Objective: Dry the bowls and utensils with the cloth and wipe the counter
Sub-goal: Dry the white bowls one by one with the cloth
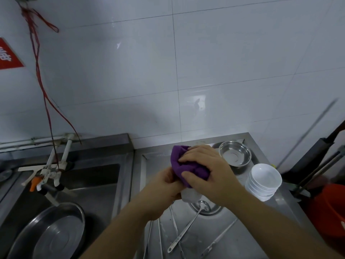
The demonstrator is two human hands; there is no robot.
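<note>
My right hand grips a bunched purple cloth and presses it onto a white bowl, mostly hidden under the cloth. My left hand holds that bowl from the left, above the steel counter. A stack of white bowls stands to the right, with a steel bowl behind it. A steel spoon and several other long steel utensils lie on the counter below my hands.
A sink at the left holds a large steel basin under a tap. A red bucket and dark tool handles stand at the right. A white tiled wall rises behind.
</note>
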